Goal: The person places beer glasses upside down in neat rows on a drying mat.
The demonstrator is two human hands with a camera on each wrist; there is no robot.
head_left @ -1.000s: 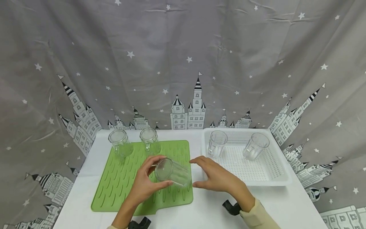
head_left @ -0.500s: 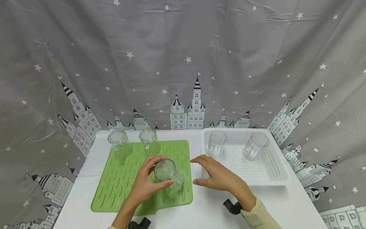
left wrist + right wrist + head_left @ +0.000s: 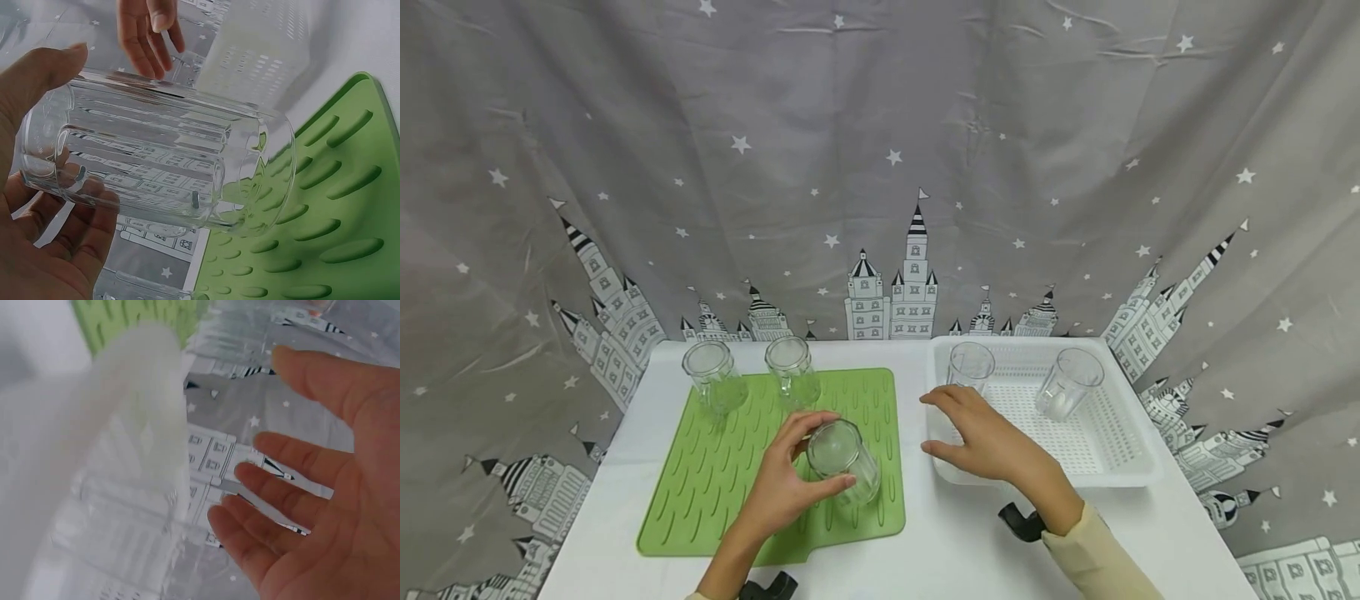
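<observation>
Mug (image 3: 852, 458), base up, axis steep, is gripped by the left hand (image 3: 786, 483) near the right edge of the mat (image 3: 718, 467), the right hand (image 3: 983, 437) spread wide beyond.

Gry star-print curtain (image 3: 820, 92) behind wht tbl (image 3: 951, 554)

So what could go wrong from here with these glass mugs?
Two risks. The left hand grips the clear mug by smooth glass near its base, so it might slip; I can't tell whether its rim touches the green mat, so letting go early could drop it. Also, the right hand looks close to the left-side mug in the white basket and might bump it.
</observation>
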